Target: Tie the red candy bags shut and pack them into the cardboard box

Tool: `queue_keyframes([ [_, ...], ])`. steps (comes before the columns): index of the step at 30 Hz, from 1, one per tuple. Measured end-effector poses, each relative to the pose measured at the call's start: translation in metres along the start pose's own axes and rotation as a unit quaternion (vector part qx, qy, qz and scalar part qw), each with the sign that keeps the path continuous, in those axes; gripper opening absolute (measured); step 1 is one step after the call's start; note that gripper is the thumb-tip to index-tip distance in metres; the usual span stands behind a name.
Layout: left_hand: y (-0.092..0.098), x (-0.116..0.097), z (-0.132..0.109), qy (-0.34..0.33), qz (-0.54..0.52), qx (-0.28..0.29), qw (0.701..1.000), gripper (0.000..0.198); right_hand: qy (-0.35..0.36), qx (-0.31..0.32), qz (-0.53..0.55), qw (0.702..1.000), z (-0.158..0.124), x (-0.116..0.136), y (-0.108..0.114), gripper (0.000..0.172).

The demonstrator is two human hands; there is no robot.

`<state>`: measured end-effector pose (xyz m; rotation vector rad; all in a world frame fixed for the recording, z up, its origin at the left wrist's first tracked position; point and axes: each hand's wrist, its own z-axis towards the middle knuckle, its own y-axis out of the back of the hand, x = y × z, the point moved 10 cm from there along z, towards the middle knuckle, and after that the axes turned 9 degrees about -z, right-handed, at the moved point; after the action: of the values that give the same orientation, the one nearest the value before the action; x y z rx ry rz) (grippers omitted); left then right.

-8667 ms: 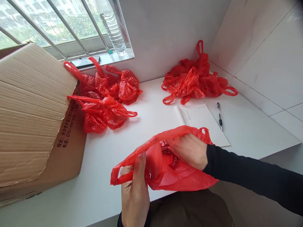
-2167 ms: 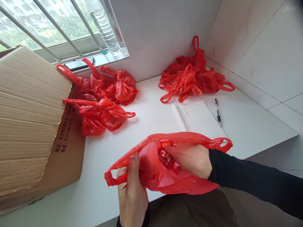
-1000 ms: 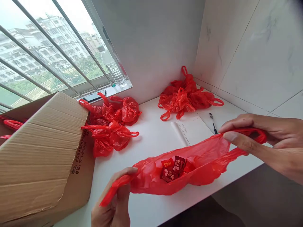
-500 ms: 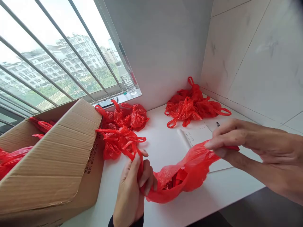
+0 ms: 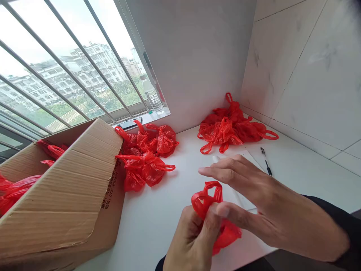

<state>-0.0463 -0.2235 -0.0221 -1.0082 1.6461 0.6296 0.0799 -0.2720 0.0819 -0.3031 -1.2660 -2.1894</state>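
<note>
Left hand (image 5: 194,241) now, its fingers clamped round the gathered neck of the red bag (image 5: 229,234), handle loops (image 5: 218,192) poking up out of the fist! Half a second ago the bag hangs open between two hands, wrapped sweets showing; now it's bunched up, and the right hand (image 5: 273,205) has swung in close, fingers spread wide over the loops. Is that thumb touching the left one or merely in front? Cannot tell. Sweets, out of sight; the bag's lower part, half lost behind the hands. Under the right fingers the notebook (image 5: 246,200) is mostly covered, but the pen (image 5: 266,162), just past them on the bench (image 5: 158,222), comes fully into view! Farther beyond the fingers, a pile of bags (image 5: 225,130); off to their left, more knotted bags (image 5: 153,167) and the cardboard box (image 5: 64,188), cut off at the view's edge.
</note>
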Motion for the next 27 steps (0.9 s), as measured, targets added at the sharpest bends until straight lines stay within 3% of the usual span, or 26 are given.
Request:
queue_keyframes([
  [4, 0.001, 0.006, 0.015, 0.037, -0.069, 0.017, 0.997, 0.045, -0.062, 0.031, 0.066, 0.995, -0.006, -0.022, -0.008, 0.01],
  [7, -0.002, 0.006, 0.028, 0.041, -0.158, 0.053, 0.985, 0.039, -0.098, 0.046, 0.091, 0.99, -0.01, -0.026, -0.012, 0.006],
  [10, -0.002, 0.007, 0.033, 0.037, -0.203, 0.085, 0.975, 0.041, -0.106, 0.099, 0.115, 0.983, -0.014, -0.023, -0.028, 0.005],
  [14, -0.003, 0.002, 0.027, -0.008, -0.15, 0.128, 0.98, 0.027, -0.113, 0.123, 0.142, 0.976, -0.017, -0.024, -0.043, 0.009],
  [20, -0.011, -0.005, 0.017, -0.031, -0.102, 0.183, 0.977, 0.025, -0.117, 0.125, 0.167, 0.971, -0.019, -0.027, -0.051, 0.009],
  [23, -0.014, -0.012, 0.012, -0.066, -0.079, 0.184, 0.978, 0.022, -0.132, 0.109, 0.201, 0.965, -0.015, -0.035, -0.055, 0.026],
  [27, -0.009, -0.02, 0.008, -0.166, 0.049, 0.129, 0.976, 0.013, -0.199, 0.181, 0.265, 0.926, -0.018, -0.048, -0.082, 0.036],
])
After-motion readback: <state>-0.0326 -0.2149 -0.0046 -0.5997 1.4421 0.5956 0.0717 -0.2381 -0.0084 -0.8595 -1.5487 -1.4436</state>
